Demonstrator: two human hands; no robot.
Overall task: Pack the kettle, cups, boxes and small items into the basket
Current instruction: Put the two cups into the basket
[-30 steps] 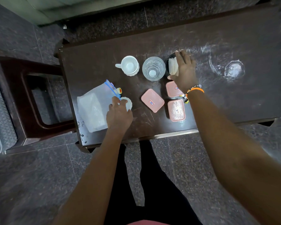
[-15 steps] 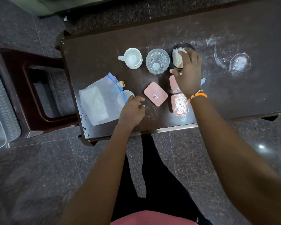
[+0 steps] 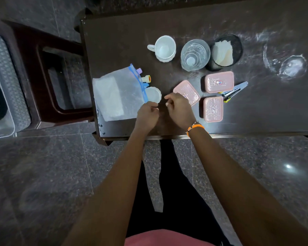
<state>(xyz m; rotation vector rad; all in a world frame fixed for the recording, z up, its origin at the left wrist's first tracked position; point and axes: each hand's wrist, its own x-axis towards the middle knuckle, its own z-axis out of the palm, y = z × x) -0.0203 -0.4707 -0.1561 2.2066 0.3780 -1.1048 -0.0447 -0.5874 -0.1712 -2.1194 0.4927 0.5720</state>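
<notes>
A: What has moved since half a second ago?
B: The right hand (image 3: 180,110) has left the black cup (image 3: 225,51) of paper at the back of the table (image 3: 114,41) and come down beside the left hand (image 3: 147,115), at the front edge.
A: Are they holding anything?
B: Both are loosely curled, fingers bent. The left fingertips meet the corner of the clear zip bag (image 3: 119,96); I cannot tell whether they pinch it. The right hand holds nothing I can see, though it overlaps the nearest pink box (image 3: 187,92).
A: And the rest?
B: A white cup (image 3: 164,48) and a glass (image 3: 195,55) stand in a row with the black cup. Two more pink boxes (image 3: 219,82) sit right, a stapler (image 3: 236,91) just beside them. A small white lid (image 3: 153,95) lies at the bag's mouth. A grey basket (image 3: 9,82) is far left, on the floor.
</notes>
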